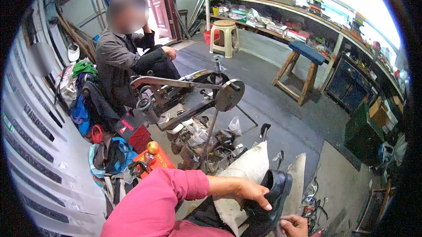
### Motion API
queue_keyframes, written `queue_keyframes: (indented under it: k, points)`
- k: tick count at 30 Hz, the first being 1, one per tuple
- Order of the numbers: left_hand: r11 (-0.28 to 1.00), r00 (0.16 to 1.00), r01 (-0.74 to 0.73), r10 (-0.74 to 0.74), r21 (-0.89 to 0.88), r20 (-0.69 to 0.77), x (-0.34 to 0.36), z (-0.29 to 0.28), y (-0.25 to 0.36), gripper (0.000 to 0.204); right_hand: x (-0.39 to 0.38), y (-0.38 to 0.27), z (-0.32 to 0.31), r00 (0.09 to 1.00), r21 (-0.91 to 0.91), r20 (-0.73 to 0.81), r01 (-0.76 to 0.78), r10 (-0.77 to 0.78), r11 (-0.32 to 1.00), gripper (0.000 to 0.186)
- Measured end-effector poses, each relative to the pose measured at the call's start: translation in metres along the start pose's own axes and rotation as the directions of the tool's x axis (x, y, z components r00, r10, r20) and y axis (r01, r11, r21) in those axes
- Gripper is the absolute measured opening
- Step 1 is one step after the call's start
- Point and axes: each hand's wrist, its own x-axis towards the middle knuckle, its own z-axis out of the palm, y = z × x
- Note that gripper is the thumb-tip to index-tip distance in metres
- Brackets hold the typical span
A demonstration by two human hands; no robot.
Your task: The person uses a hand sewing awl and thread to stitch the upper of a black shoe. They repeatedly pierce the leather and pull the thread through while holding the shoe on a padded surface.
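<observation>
A black leather shoe [280, 189] rests over my lap with its heel end pointing up and away. My left hand [252, 192] grips it from the left, thumb laid across the upper. Close to the lower right side of the shoe, my right hand [295, 226] has its fingers pinched together; what they hold, if anything, is too small to make out. Under the shoe, an off-white cloth [250, 163] covers my legs. The shoe's lower end runs down toward the picture's edge and is partly hidden.
Ahead stands a hand-cranked shoe-sewing machine [228, 95], with shoes and scraps heaped below. A seated person [116, 59] is behind it. A red box [160, 160] and bags lie left. A blue-topped stool [306, 52], beige stool [224, 39] and workbench [272, 1] stand farther off.
</observation>
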Motion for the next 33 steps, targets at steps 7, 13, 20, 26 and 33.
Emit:
queue_keyframes:
  k: [7, 13, 20, 26, 33]
  points:
    - [0.998, 0.995, -0.042, 0.046, 0.052, -0.086, 0.0, 0.005, -0.008, 0.061, 0.005, -0.021, -0.001, 0.985, -0.369, 0.121, 0.159, -0.122, 0.916, 0.011]
    - [0.975, 0.996, -0.074, 0.06, -0.209, -0.073, 0.011, 0.007, -0.029, 0.04, 0.023, -0.036, 0.0, 0.971, -0.275, 0.208, -0.057, 0.117, 0.96, 0.019]
    - [0.994, 0.989, -0.112, 0.112, 0.005, -0.098, 0.004, 0.0, -0.022, 0.053, 0.03, -0.028, 0.007, 0.996, -0.38, 0.079, -0.01, 0.043, 0.925, 0.027]
    - [0.983, 0.974, -0.183, 0.18, -0.013, -0.14, 0.0, 0.004, -0.018, 0.059, 0.028, -0.018, -0.003, 0.996, -0.718, -0.037, 0.027, -0.077, 0.695, 0.033]
    - [0.959, 0.935, -0.285, 0.278, 0.0, -0.219, -0.002, 0.008, -0.027, 0.052, -0.01, 0.033, -0.036, 0.984, -0.399, -0.144, -0.151, 0.1, 0.904, 0.031]
